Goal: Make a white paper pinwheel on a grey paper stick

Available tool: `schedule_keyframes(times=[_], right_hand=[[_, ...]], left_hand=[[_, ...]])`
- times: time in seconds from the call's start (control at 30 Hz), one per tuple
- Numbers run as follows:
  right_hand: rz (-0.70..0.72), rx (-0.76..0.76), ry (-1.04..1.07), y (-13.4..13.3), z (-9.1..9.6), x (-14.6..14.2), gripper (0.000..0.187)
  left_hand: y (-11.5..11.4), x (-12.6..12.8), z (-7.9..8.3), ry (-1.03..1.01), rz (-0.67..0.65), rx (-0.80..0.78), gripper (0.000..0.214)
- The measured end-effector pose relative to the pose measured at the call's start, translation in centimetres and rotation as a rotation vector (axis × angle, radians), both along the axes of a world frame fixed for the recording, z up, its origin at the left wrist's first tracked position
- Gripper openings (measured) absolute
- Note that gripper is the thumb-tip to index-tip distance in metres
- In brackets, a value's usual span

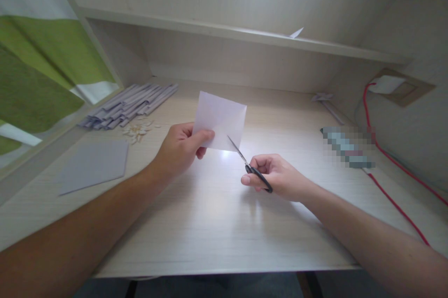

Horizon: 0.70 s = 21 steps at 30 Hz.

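Near the middle of the view, my left hand (185, 146) pinches a square of white paper (222, 118) by its lower left corner, thumb on top. The paper is held up off the desk and tilted. My right hand (273, 176) is closed round the black handles of a pair of scissors (257, 175). Their blades point up and to the left and overlap the paper's lower right part. I cannot tell whether the blades lie over the paper or have cut into it.
Rolled paper tubes (136, 104) are heaped at the back left, beside small pale scraps (138, 130). A stack of paper (100, 167) lies at the left. To the right are a blurred-out object (346, 146), a red cable (399, 209), a paper pinwheel-like piece (324, 97) and a wall socket (402, 88).
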State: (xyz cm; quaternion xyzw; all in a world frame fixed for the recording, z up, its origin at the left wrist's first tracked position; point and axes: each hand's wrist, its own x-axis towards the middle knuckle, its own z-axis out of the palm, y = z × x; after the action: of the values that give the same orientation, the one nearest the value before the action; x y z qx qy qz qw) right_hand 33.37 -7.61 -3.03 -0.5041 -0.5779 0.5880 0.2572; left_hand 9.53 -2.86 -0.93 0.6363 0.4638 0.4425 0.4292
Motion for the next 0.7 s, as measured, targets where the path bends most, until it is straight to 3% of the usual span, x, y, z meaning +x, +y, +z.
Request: schedule_keyframes(times=[0.7], right_hand=[[-0.026,-0.017,-0.031,0.09,0.15,0.11,0.048]], left_hand=[[0.71,-0.21,-1.02,-0.032,-0.032,-0.064,0.036]])
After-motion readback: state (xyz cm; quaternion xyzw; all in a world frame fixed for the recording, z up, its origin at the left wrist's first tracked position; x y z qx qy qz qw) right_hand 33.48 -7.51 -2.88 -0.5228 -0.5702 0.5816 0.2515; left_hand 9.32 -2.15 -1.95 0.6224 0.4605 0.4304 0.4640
